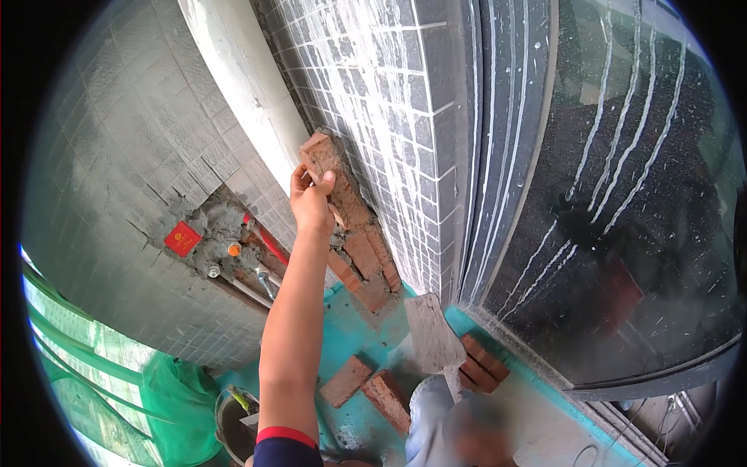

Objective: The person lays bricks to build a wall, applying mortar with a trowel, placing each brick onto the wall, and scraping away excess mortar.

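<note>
My left hand (311, 204) reaches up and is closed on a red brick (340, 175), thumb on its near face and fingers at its left edge. That brick sits at the top of a narrow brick stack with mortar (364, 253), in the corner between a white pipe and a tiled wall. Low on the right, my right hand (478, 436) is blurred, but the handle of a trowel (434, 331) runs into it. The trowel's broad flat blade is grey with mortar and points up toward the stack.
Loose bricks (348, 381) lie on the turquoise floor, with more bricks (482, 364) behind the trowel. A bucket (235, 428) stands lower left. Pipes and a red box (182, 239) are set in the left wall; a white pipe (249, 86) rises behind. Dark glass (622, 272) is at right.
</note>
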Tool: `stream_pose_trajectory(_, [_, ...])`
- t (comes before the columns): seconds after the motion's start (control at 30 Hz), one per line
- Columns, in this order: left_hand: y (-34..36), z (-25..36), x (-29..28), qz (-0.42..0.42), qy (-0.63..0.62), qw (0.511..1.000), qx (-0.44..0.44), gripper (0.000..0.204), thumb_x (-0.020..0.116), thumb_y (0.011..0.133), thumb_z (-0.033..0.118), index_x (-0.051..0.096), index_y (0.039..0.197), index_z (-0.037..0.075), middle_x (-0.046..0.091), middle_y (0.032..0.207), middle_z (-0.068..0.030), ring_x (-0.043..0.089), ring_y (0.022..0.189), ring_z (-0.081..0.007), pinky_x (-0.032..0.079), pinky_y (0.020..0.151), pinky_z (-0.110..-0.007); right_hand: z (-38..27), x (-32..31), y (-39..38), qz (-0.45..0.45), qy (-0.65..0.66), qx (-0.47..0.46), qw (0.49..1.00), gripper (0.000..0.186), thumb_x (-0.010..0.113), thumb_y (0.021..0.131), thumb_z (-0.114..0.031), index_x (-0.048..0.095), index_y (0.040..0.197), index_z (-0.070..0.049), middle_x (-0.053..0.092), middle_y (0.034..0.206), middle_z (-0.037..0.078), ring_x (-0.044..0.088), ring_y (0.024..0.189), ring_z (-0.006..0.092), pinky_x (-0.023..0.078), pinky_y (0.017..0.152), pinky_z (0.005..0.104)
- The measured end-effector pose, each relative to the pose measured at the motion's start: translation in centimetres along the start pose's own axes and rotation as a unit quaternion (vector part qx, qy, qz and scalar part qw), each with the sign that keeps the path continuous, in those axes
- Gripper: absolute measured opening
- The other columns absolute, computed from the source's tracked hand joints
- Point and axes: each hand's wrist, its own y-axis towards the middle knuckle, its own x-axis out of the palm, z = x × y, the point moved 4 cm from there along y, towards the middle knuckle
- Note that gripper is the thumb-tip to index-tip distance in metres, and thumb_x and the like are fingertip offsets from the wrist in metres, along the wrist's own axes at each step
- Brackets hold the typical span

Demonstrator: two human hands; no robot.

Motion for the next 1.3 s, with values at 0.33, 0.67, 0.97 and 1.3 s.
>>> stream_pose_trajectory(0.33, [1.1, -3.5, -0.4, 0.018, 0.041, 0.998, 0.052, 0.047, 0.061, 0.087, -0.007, 0.048, 0.131, 0.002, 0.060, 0.117, -0.0081, 0.059, 0.102, -0.0200, 0.048, 0.088, -0.031, 1.3, -0.5, 0.9, -0.012, -0.016, -0.038, 0.999, 0.042, 0.047, 0.103, -0.036, 0.056, 0.074, -0.005, 0.048, 0.060, -0.001, 0.041, 0.052, 0.0087, 0.032, 0.051, 0.0245])
stream_pose_trajectory(0.67, [1.0, -4.4, 0.1, 0.024, 0.077, 0.994, 0.075, 0.046, 0.064, 0.087, -0.006, 0.050, 0.130, -0.001, 0.059, 0.121, -0.0075, 0.056, 0.108, -0.0182, 0.045, 0.093, -0.030, 0.6, 0.2, 0.8, -0.004, 0.012, -0.008, 1.000, 0.037, 0.047, 0.103, -0.034, 0.058, 0.089, -0.002, 0.049, 0.063, 0.001, 0.042, 0.052, 0.0087, 0.034, 0.051, 0.0245])
stream_pose_trajectory(0.97, [0.4, 0.1, 0.5, -0.035, 0.491, 0.861, 0.128, 0.052, 0.082, 0.072, 0.020, 0.058, 0.111, -0.004, 0.069, 0.092, -0.0138, 0.068, 0.085, -0.0251, 0.054, 0.077, -0.035, 0.6, 0.6, 1.6, -0.007, -0.043, -0.043, 0.998, 0.036, 0.044, 0.104, -0.030, 0.057, 0.084, -0.003, 0.047, 0.060, 0.002, 0.039, 0.049, 0.0107, 0.033, 0.050, 0.0259])
stream_pose_trajectory(1.3, [0.7, 3.3, 2.8, -0.044, 0.622, 0.744, 0.241, 0.062, 0.083, 0.069, 0.027, 0.055, 0.114, -0.006, 0.065, 0.097, -0.0221, 0.066, 0.087, -0.0348, 0.053, 0.076, -0.040, -2.8, 1.4, 1.9, -0.073, 0.016, 0.017, 0.997, 0.040, 0.043, 0.105, -0.032, 0.056, 0.078, -0.006, 0.047, 0.058, 0.001, 0.038, 0.047, 0.0086, 0.032, 0.048, 0.0257])
